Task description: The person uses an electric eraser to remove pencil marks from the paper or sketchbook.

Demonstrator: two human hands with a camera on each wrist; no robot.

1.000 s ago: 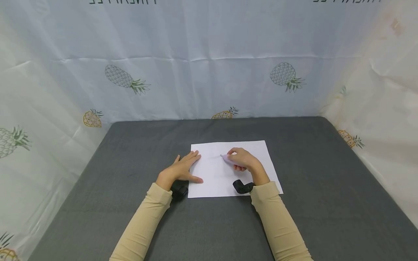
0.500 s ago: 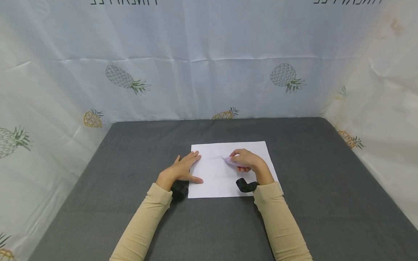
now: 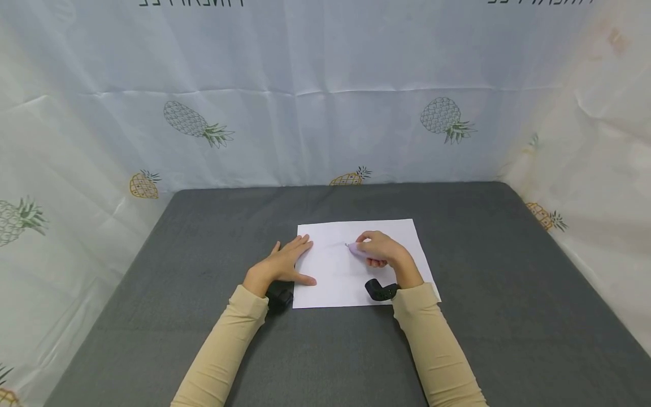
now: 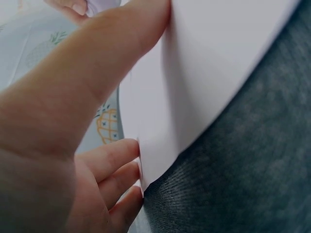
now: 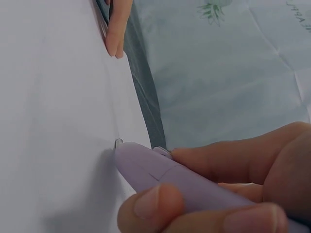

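A white sheet of paper (image 3: 330,288) lies on the dark grey cloth. My left hand (image 3: 282,263) rests at its left edge with fingers spread, and the thumb (image 4: 141,24) lies across the sheet in the left wrist view. Over the paper's right half, my right hand (image 3: 383,249) grips a lavender, pen-shaped tool (image 5: 160,170) between thumb and fingers. Its tapered end has a small shiny tip (image 5: 118,142), at or just above the paper; contact is unclear. The tool's rear end is hidden by the hand.
The dark cloth (image 3: 229,226) covers the table around the paper. Black wrist cameras (image 3: 380,290) sit beneath both wrists, the right one over the paper. A pale curtain with pineapple prints (image 3: 305,135) hangs behind and along both sides.
My right hand and the lavender tool shifted slightly right over the paper, then a little back left, ending just right of where they began. The left hand and paper stay in place.
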